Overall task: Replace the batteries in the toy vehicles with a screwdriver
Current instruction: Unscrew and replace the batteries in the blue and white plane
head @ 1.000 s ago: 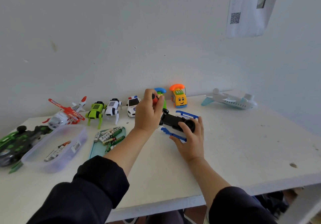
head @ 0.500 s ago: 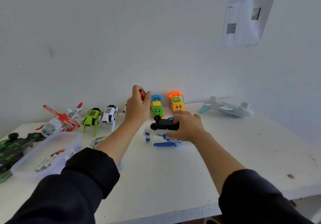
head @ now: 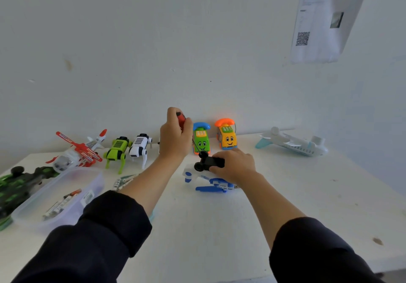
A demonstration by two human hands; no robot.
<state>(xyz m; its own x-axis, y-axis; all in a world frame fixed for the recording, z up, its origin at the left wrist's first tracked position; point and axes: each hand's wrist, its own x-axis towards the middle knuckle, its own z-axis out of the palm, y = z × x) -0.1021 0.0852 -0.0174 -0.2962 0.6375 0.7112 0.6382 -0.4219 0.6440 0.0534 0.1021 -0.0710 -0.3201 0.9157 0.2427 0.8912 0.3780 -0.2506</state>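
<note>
At centre frame, our right hand (head: 234,165) curls over the upturned blue-and-white toy helicopter (head: 208,180), fingers wrapped round its black wheeled underside, pinning it to the white table (head: 285,195); a second ago the toy lay flatter and nearer to us with the palm beneath it, and it now sits further back, turned so one wheel points to the left of the frame; our left hand (head: 175,139), just above and left of it, grips the red-handled screwdriver (head: 181,118) in a closed fist, the thin shaft slanting down towards the toy's underside; that hand has stayed raised with the tool throughout, so we judge the repositioning was made to present the battery cover to the tip, though the screw itself is too small to make out; the cover looks still on, and the swap not yet begun; spare batteries (head: 123,181) lie partly hidden behind our left forearm, left of centre, with more in the clear plastic tub (head: 39,208) at lower left; the other toys line the wall behind, untouched
</note>
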